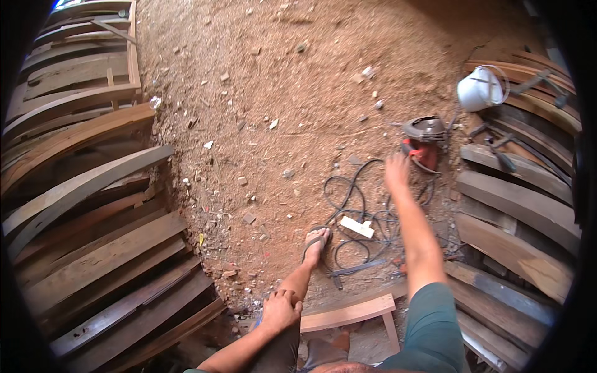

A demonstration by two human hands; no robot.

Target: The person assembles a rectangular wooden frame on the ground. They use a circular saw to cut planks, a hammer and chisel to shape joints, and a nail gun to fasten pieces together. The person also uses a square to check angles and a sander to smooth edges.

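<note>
My left hand [282,309] rests on my left knee, its fingers lying over the leg and holding nothing. Stretched forward, my right hand [397,171] is at the handle side of a red and black circular saw [425,153] on the ground. Its fingers look extended, and no closed grip on the saw shows. The saw's grey metal guard points away from me. A dark power cord [349,186] lies in loops between the saw and my sandalled left foot [317,242]. Among the loops sits a white power strip or block [357,227].
Wooden boards [106,248] are stacked along the left; more planks [516,193] line the right. A white bucket [481,89] and a hammer-like tool [502,155] sit on the right stack. A small wooden frame [349,313] is near my legs. Stones and chips litter the dirt ground [267,93].
</note>
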